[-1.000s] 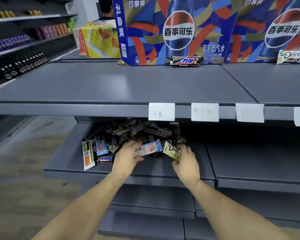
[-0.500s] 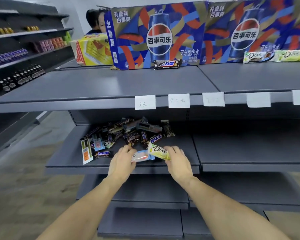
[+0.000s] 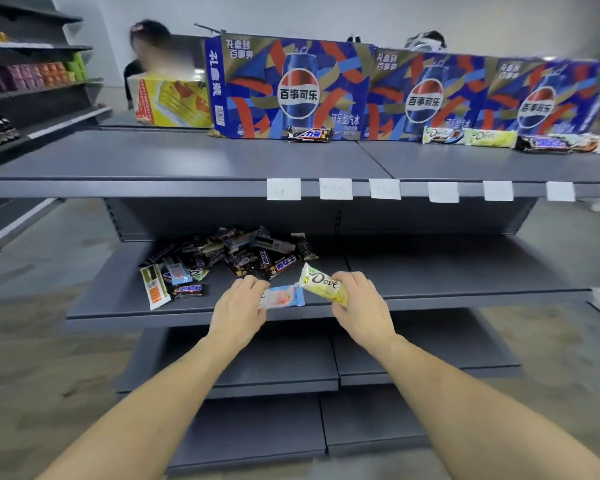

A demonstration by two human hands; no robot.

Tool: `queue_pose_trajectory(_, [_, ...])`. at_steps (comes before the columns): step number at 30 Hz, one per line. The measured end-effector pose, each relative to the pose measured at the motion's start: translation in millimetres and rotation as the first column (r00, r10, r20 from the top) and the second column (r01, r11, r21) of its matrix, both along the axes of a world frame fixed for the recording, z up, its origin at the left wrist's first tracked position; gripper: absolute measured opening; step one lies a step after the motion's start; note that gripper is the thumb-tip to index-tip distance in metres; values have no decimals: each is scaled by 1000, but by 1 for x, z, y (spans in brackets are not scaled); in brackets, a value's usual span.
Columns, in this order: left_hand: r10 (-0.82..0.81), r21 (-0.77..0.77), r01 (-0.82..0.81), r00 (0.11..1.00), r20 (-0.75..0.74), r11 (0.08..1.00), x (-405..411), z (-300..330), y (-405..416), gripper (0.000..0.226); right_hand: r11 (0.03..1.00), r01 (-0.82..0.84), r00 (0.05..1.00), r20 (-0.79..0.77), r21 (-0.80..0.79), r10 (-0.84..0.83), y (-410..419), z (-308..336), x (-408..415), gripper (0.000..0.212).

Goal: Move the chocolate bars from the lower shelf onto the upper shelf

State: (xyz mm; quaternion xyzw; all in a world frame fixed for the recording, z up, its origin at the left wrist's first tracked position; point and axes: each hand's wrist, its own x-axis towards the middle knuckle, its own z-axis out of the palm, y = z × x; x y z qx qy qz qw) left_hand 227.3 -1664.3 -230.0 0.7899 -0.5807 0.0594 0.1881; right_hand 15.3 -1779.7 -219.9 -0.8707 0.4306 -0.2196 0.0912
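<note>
1. We count three blue printed cardboard cola cartons [image 3: 291, 88] along the back of the upper shelf.
2. We count four wrapped chocolate bars [image 3: 310, 134] lying in front of them.
3. We count seven white paper price tags [image 3: 283, 189] on the shelf edge.
4. We hold two bars, one pale blue-and-pink bar [image 3: 282, 296] and one yellow bar [image 3: 323, 284].
5. We cannot count the heaped loose bars [image 3: 243, 251].

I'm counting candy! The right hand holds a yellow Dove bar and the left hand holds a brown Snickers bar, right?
Not quite. In the head view the left hand holds a pink and blue bar, not a brown one. The right hand does hold the yellow Dove bar.
</note>
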Motion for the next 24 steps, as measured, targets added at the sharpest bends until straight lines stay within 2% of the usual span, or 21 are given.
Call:
queue_pose_trajectory(5, [-94, -38, 95, 995, 38, 995, -31, 19, -2, 46, 997, 77, 997, 9, -22, -77, 12, 26, -43, 48])
queue_pose_trajectory(16, [-229, -143, 262, 949, 215, 954, -118, 91, -42, 41, 968, 221, 969, 138, -123, -204, 2, 78, -124, 42])
queue_pose_trajectory(22, [-271, -156, 319, 925, 267, 935, -192, 122, -76, 39, 936, 237, 969, 0, -258, -246, -21, 92, -214, 40])
queue_pose_trajectory(24, [-285, -156, 339, 913, 292, 928, -220, 131, -89, 39, 926, 259, 963, -3, -274, -270, -32, 98, -246, 40])
